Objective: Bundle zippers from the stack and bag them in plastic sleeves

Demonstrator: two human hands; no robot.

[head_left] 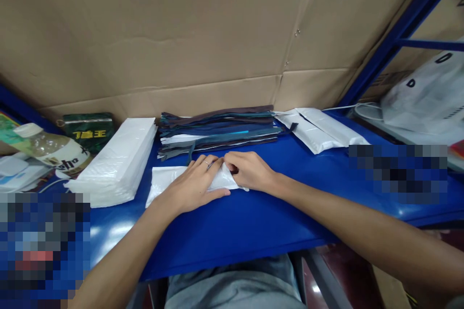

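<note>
A long white padded mailer (167, 175) lies flat on the blue table (253, 222) in front of me. Across its middle rests my left hand (197, 183), palm down with fingers stretched out, wearing a ring. At the mailer's right end my right hand (252, 170) has its fingers curled in a pinch on the edge. Just behind both hands is a bundle of long strips (221, 130), mostly dark with some white and bright blue. To the left stands a thick stack of similar white mailers (119, 154). What lies under my palms is hidden.
Two filled white mailers (326, 130) lie at the right rear. On the left are a drink bottle (54, 149) and a dark green pouch (89, 130). A cardboard wall (181, 34) closes off the back, with a blue metal frame (391, 38) and white plastic bag (427, 91) on the right.
</note>
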